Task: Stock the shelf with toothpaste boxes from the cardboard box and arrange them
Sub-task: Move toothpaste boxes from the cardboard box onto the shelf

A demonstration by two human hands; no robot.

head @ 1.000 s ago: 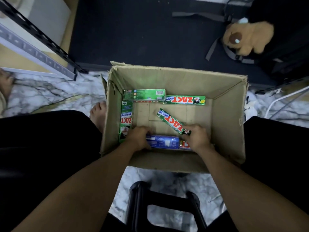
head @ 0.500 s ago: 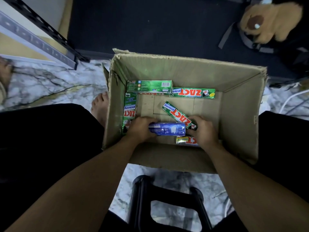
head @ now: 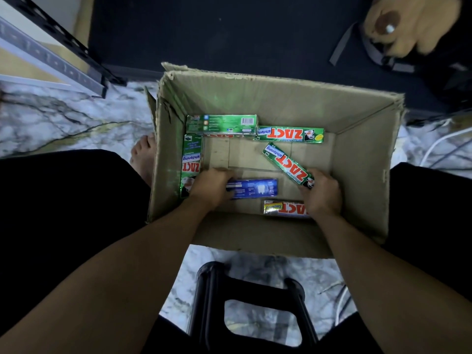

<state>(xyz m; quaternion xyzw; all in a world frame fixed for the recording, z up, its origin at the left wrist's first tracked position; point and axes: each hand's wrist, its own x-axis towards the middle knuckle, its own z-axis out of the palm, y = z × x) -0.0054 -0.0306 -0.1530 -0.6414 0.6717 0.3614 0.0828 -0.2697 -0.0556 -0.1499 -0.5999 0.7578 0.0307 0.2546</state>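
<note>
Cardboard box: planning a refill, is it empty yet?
Not empty: six toothpaste boxes show inside; left hand and right hand each grip one.

Both your hands are down in the cardboard box (head: 281, 98). Your left hand (head: 212, 187) grips the left end of the blue toothpaste box (head: 255, 188), which lies flat on the bottom. Your right hand (head: 323, 192) holds the near end of the slanted green box (head: 286, 163). One green carton (head: 191, 159) lies along the left wall, two more cartons (head: 222, 123) along the far wall, and a gold-ended carton (head: 283, 208) against the near wall, just beside your right hand.
</note>
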